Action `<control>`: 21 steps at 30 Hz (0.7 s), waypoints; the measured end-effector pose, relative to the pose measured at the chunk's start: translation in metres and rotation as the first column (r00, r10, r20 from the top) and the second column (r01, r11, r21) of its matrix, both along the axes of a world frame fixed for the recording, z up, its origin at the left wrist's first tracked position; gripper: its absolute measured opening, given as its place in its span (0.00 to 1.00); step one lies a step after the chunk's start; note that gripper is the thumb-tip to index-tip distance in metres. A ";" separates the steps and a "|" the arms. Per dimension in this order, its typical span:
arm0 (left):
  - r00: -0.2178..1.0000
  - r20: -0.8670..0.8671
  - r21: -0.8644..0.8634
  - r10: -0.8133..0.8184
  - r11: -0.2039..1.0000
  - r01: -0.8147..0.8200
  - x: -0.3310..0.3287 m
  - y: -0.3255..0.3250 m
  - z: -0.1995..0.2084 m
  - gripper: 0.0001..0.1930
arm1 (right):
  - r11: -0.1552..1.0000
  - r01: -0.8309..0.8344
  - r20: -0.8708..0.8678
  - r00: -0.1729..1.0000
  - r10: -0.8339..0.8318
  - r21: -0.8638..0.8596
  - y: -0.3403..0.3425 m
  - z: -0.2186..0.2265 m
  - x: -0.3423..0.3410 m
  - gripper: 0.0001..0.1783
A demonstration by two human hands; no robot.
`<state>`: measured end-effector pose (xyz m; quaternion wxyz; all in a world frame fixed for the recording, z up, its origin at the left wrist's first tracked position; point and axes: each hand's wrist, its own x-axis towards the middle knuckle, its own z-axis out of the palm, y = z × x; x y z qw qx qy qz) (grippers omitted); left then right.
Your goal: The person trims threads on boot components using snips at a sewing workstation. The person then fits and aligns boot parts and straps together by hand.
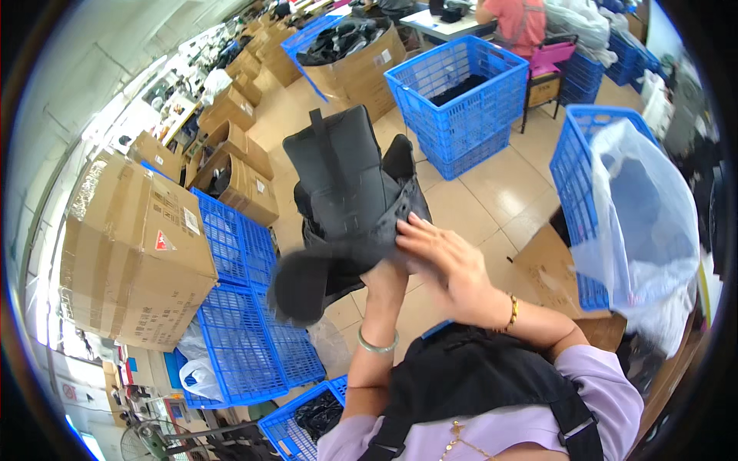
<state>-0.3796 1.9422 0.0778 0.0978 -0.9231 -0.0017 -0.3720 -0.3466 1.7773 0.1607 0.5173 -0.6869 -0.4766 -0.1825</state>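
Note:
A black padded bag-like piece (pixel 346 180) is held up in front of me. It has a stiff flat panel, a narrow strap down the panel's middle and curved flaps at its sides and near end. The near flap is smeared by motion. My left hand (pixel 387 278), with a bangle on the wrist, reaches up into or behind the piece's near side and bears it; its fingers are hidden. My right hand (pixel 450 261) lies against the piece's right side, fingers stretched out and touching the black material.
Left stand a large taped carton (pixel 138 253) and blue crates (pixel 242 338). Ahead are stacked blue crates (pixel 461 100) and a carton of black pieces (pixel 361 69). At right is a plastic-lined blue crate (pixel 576 200). A seated person (pixel 523 27) works at the back.

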 end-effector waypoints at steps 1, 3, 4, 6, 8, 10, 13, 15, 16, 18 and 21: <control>0.989 0.145 -0.282 -0.037 0.956 0.077 0.034 0.000 0.041 0.18 | 0.997 0.020 -0.053 0.998 -0.016 0.073 0.021 -0.002 0.030 0.18; 0.990 -0.139 -0.570 0.026 0.816 -0.101 0.074 0.024 0.083 0.12 | 0.997 0.070 -0.379 0.923 -0.071 -0.016 0.058 0.011 0.082 0.10; 0.997 -0.072 -0.621 -0.003 0.783 -0.043 0.099 0.039 0.093 0.10 | 0.993 0.114 -0.361 0.927 -0.102 0.012 0.079 0.010 0.114 0.10; 0.999 -0.039 -0.663 0.024 0.748 -0.044 0.137 0.072 0.099 0.10 | 0.984 0.131 -0.390 0.918 -0.074 0.123 0.125 0.015 0.168 0.11; 0.998 -0.053 -0.716 -0.016 0.698 -0.027 0.160 0.102 0.103 0.10 | 0.966 0.157 -0.418 0.906 -0.058 0.206 0.170 0.021 0.206 0.13; 0.998 -0.008 -0.824 -0.058 0.566 0.026 0.187 0.135 0.107 0.11 | 0.978 0.113 -0.391 0.920 -0.037 0.174 0.209 0.015 0.242 0.13; 0.987 0.059 -0.925 -0.150 0.362 0.110 0.228 0.197 0.093 0.16 | 0.984 0.092 -0.307 0.951 -0.041 0.155 0.271 0.004 0.294 0.15; 0.984 0.144 -0.982 -0.104 0.107 0.155 0.258 0.239 0.087 0.23 | 0.989 0.098 -0.273 0.960 -0.064 0.111 0.311 0.000 0.323 0.16; 0.999 0.053 -0.999 -0.009 -0.011 0.053 0.277 0.259 0.085 0.25 | 0.987 0.109 -0.272 0.959 -0.075 0.114 0.331 -0.004 0.338 0.16; 0.997 0.054 -0.998 -0.063 -0.038 0.052 0.308 0.301 0.089 0.24 | 0.992 0.113 -0.346 0.934 -0.088 0.052 0.370 -0.010 0.370 0.16; 0.985 0.030 -0.994 -0.171 -0.110 0.011 0.358 0.360 0.099 0.21 | 0.960 0.148 -0.503 0.864 -0.008 0.238 0.426 0.001 0.414 0.16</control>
